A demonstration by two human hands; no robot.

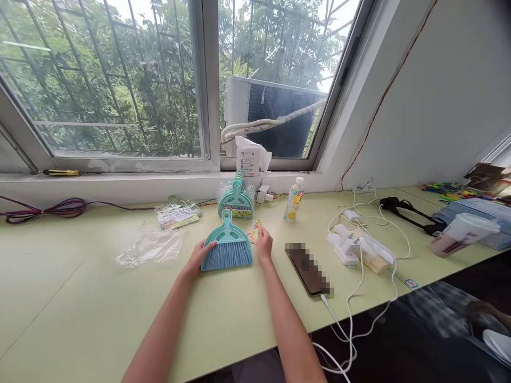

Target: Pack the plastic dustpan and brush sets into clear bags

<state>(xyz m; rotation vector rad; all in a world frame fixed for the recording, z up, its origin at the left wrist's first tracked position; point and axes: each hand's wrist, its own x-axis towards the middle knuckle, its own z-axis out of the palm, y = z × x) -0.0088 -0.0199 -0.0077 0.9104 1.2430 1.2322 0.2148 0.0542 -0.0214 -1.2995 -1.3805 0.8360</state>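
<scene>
Centre: your left hand (198,257) pinches teal-plastic, blue-bristled brush-and-dustpan (227,249), already nested — colourful printed card (254,233) beside; right hand (264,243) curled, grip unclear.

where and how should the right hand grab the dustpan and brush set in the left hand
Probably by the handle, coming from the right: it is a narrow neck standing out from the wide, fan-shaped dustpan and brush set, pointing away from the person. The left hand holds the set's left side, and the right hand is on the other side.
</scene>
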